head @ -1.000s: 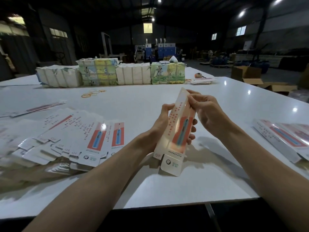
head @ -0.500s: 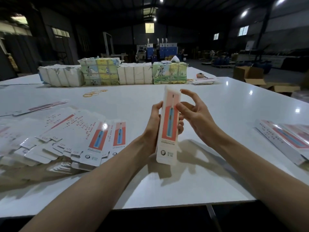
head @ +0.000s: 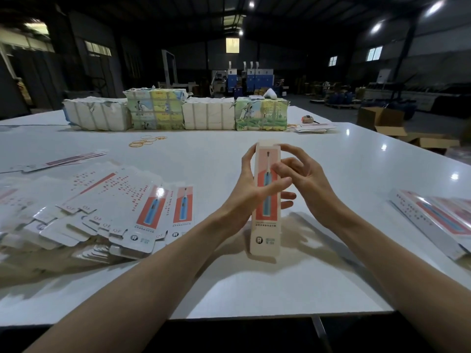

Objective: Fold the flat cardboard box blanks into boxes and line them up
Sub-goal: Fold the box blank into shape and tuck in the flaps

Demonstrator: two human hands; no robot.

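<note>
A tall narrow box (head: 265, 231) with a red panel and a blue toothbrush picture stands upright on the white table (head: 204, 159), folded into shape. My left hand (head: 243, 197) grips its middle, thumb across the front and fingers behind. My right hand (head: 303, 179) is at the box's upper right; its index finger reaches the top corner and the other fingers bend in front of the face. A fanned pile of flat blanks (head: 114, 207) lies to the left. Finished boxes (head: 438, 220) lie flat at the right edge.
Wrapped bundles of stock (head: 158, 113) form a row across the far side of the table. Rubber bands (head: 145, 141) lie before them. A few loose blanks (head: 63, 160) sit far left. Open brown cartons (head: 382, 118) stand on the floor beyond the right edge.
The box went from tilted with an open bottom flap to upright with its front facing me. My right hand left the top, spread, then came back in against the upper right.
</note>
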